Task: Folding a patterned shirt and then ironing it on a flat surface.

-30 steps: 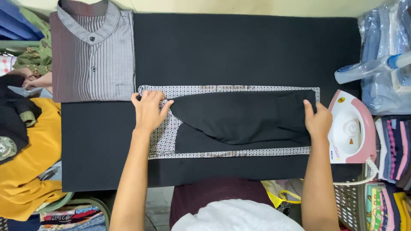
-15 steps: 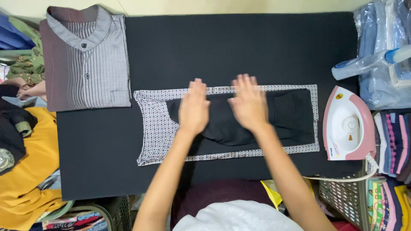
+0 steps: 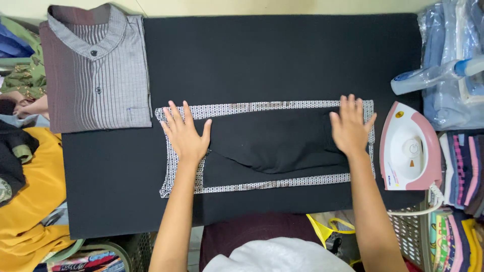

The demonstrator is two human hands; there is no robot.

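A black garment (image 3: 272, 146) with a patterned white border lies folded lengthwise on the black ironing table (image 3: 282, 55). My left hand (image 3: 184, 132) presses flat on its left end, fingers spread over the patterned part. At the right end, my right hand (image 3: 349, 126) rests flat on the cloth near the border. Neither hand grips anything.
A folded grey striped shirt (image 3: 96, 70) lies at the table's top left. A pink and white iron (image 3: 409, 148) sits at the right edge, with a spray bottle (image 3: 433, 75) and bagged clothes behind it. Yellow cloth (image 3: 30, 201) and baskets are piled at the left and below.
Both hands slid outward from the middle of the garment to its two ends, flattening it.
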